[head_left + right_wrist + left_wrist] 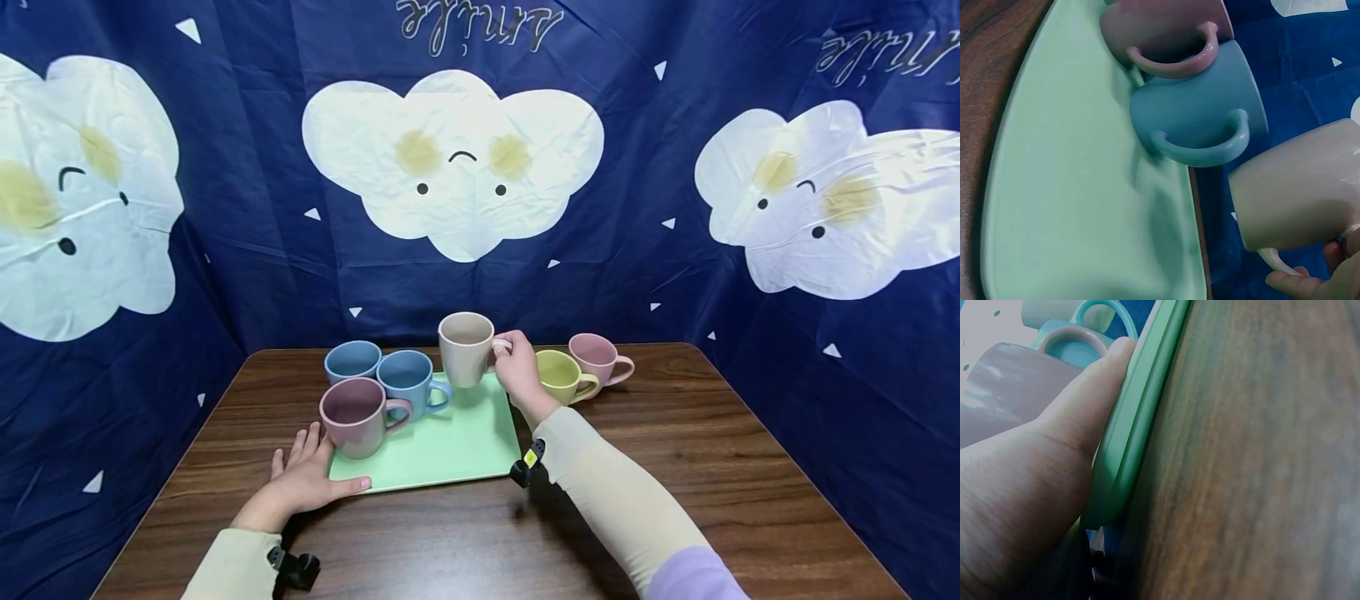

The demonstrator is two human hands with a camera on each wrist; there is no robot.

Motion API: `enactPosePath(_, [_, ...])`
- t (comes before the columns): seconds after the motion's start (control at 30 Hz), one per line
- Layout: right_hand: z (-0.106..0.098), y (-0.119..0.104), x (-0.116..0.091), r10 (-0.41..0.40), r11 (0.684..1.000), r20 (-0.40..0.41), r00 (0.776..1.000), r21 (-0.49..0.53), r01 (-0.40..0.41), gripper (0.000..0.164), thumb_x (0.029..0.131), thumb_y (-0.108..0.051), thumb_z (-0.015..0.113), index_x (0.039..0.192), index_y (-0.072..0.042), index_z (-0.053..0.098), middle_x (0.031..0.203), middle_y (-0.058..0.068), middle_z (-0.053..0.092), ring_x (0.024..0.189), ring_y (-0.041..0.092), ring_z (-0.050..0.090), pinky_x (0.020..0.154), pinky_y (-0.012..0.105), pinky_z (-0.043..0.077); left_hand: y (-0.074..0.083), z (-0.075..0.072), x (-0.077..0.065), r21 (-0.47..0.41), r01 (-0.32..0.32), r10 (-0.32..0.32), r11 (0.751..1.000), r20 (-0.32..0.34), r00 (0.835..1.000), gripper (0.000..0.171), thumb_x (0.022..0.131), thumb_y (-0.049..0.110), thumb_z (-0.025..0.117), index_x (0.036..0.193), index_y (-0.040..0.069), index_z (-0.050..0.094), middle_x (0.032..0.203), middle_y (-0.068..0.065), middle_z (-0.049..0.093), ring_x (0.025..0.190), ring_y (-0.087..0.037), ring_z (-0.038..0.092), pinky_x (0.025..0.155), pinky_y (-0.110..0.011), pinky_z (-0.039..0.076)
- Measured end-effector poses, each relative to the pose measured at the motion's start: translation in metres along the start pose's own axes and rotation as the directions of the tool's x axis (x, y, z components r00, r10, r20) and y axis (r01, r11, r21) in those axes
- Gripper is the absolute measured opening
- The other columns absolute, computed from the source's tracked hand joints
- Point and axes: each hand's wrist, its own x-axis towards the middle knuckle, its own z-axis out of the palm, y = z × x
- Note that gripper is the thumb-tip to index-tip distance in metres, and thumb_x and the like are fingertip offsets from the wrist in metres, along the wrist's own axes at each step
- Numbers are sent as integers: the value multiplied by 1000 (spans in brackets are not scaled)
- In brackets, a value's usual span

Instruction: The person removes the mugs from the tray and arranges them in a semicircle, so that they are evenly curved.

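My right hand (520,372) grips the handle of a beige mug (467,350), held upright above the back of a light green tray (450,450). In the right wrist view the beige mug (1297,187) is lifted off the tray, its shadow falling on the surface. My left hand (303,479) rests at the tray's front left corner, fingers spread and thumb (1094,394) lying along the rim. Close to those fingers a mauve mug (358,421) stands on the tray. Behind it are a blue mug (406,383) with its handle to the right and another blue mug (353,362).
Right of the tray, a yellow-green mug (558,375) and a pink mug (597,360) stand on the wooden table (660,467), partly behind my right hand. A dark blue curtain (637,275) with white clouds hangs behind the table and along both sides.
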Motion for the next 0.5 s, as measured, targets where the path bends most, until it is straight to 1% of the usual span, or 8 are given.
enactPosePath(0.1, [-3, -3, 3, 6, 1000, 2, 1000, 11, -6, 11, 100, 3, 54, 109, 4, 61, 106, 18, 65, 97, 27, 62, 86, 38, 53, -1, 1, 1, -7, -4, 4, 1000, -7, 1000, 136, 71, 82, 69, 157, -8, 16, 159, -42, -1, 145, -61, -6, 103, -80, -15])
enactPosePath(0.23, [-9, -9, 6, 8, 1000, 1, 1000, -12, -8, 13, 100, 1, 54, 111, 3, 62, 109, 17, 65, 99, 27, 62, 86, 36, 52, 2, -2, 0, -10, 11, -11, 1000, 16, 1000, 132, 73, 78, 70, 158, -7, 14, 159, -42, -3, 145, -61, -7, 104, -80, -15])
enactPosePath(0.33, [-14, -13, 9, 4, 999, -10, 1000, -40, -5, 14, 100, 0, 55, 112, 2, 62, 109, 17, 65, 97, 26, 60, 82, 34, 50, 4, -3, -1, -9, 16, -16, 1000, 27, 1000, 132, 74, 77, 71, 158, -7, 14, 158, -43, -3, 145, -61, -7, 103, -80, -14])
enactPosePath(0.47, [-23, -19, 11, -22, 997, -22, 1000, -73, 20, 14, 99, 0, 56, 111, 3, 63, 104, 16, 65, 92, 27, 59, 73, 31, 49, 2, -2, 0, -13, 7, -7, 1000, 17, 1000, 134, 72, 78, 71, 157, -8, 15, 158, -43, -2, 145, -62, -7, 103, -80, -14])
enactPosePath(0.5, [-26, -21, 12, -29, 997, -22, 999, -79, 28, 14, 99, 0, 57, 111, 3, 64, 102, 16, 65, 92, 27, 59, 73, 31, 49, 1, -1, 0, -11, 6, -6, 1000, 12, 1000, 134, 71, 79, 71, 157, -8, 15, 158, -43, -2, 145, -61, -7, 103, -80, -14])
